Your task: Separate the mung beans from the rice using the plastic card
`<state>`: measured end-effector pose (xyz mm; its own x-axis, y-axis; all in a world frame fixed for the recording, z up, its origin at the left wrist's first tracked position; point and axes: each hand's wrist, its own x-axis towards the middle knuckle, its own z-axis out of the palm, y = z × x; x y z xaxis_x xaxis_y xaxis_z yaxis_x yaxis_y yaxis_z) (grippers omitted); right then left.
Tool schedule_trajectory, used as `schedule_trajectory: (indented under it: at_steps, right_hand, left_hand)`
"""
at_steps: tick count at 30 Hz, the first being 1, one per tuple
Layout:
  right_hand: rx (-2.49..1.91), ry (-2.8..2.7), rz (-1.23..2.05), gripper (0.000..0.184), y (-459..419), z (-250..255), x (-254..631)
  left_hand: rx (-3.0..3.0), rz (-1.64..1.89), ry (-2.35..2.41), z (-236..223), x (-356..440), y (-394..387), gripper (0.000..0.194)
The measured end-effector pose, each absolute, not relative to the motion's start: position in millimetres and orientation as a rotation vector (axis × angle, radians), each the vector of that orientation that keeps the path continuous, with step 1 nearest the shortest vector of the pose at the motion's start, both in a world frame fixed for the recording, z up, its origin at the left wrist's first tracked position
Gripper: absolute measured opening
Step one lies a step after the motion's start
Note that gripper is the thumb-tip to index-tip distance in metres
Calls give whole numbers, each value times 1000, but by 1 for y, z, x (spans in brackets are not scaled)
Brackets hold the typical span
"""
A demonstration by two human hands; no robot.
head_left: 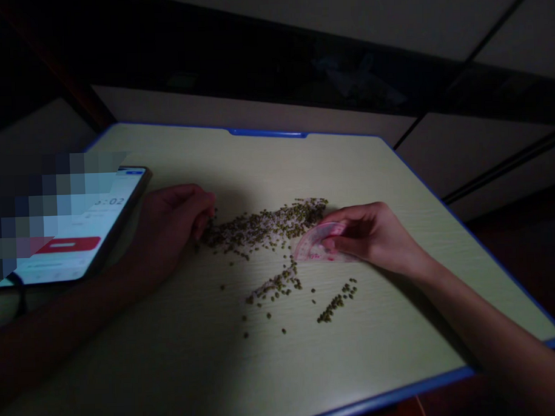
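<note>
A long pile of green mung beans mixed with pale rice-like grains (pixel 264 228) stretches across the middle of the table. At its right end my right hand (pixel 374 235) pinches a clear, pink-tinted protractor (pixel 313 246) between thumb and fingers, its curved edge turned towards the pile. My left hand (pixel 175 217) rests by the left end with its fingers curled closed; whatever they may hold is hidden. Nearer to me lie a short mixed strip of beans and grains (pixel 277 282) and a small row of green beans only (pixel 335 303). Several single beans are scattered around.
A large phone or tablet (pixel 74 257) with a lit screen stands on the left, partly blurred out by blocks. The pale wood-look table (pixel 400 331) has a blue rim (pixel 384 398). Behind it are dark and light cabinet fronts (pixel 476 158). The scene is dim.
</note>
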<state>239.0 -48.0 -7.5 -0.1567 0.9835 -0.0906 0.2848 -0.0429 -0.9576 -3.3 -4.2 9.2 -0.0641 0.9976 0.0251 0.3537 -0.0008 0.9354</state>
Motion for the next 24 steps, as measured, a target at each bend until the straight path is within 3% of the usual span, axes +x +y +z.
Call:
schedule_trajectory:
  at_steps: [24]
  right_hand:
    - [-1430,-1624,1282,20,-49,-5,237]
  left_hand:
    - [1462,1077,1492,6,-9,-3,26]
